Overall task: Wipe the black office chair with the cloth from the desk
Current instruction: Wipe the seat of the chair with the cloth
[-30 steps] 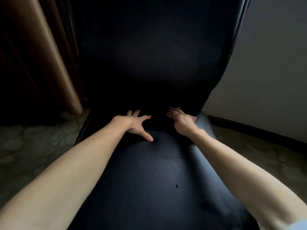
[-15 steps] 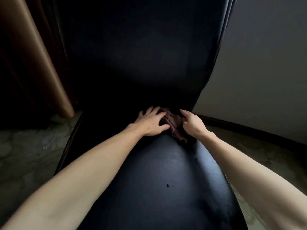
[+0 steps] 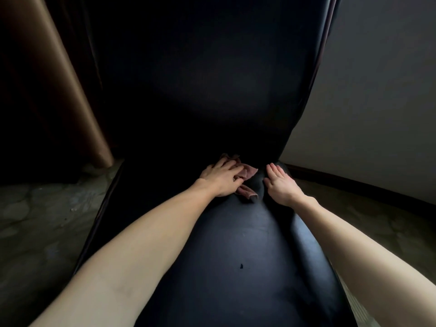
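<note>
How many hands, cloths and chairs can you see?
Hands: 2, the left hand and the right hand
Cloths: 1, the cloth
Chairs: 1, the chair
Total: 4

Left hand (image 3: 220, 179) flat; right hand (image 3: 280, 185) flat, fingers (image 3: 273, 169) extended.

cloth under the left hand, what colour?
Reddish-brown, a dull maroon. The cloth shows best in the head view, the only one.
</note>
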